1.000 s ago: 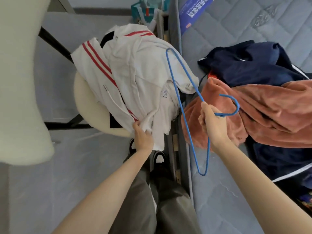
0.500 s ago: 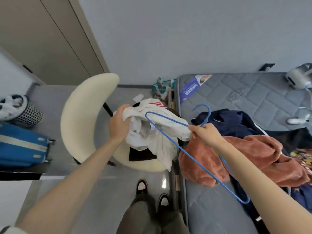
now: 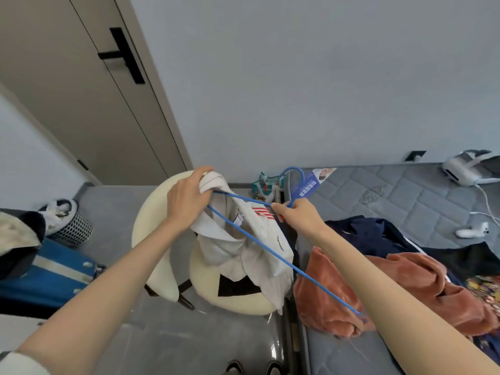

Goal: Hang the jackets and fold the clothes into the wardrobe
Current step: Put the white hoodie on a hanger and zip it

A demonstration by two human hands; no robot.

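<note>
Above a rounded cream chair (image 3: pixel 151 212) at frame centre, a white red-striped cloth jacket (image 3: pixel 243 239) hangs bunched from the left hand's (image 3: pixel 186 196) curled grip. The thin blue wire hanger (image 3: pixel 270 253), pinched by the right hand (image 3: pixel 300 215), slants from that bunch toward lower right.

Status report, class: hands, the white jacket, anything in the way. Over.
Left hand grips white red-striped jacket above cream chair. Right hand holds thin blue wire hanger by its neck. Rust-orange fleece heap lies by hanger's low end.
</note>
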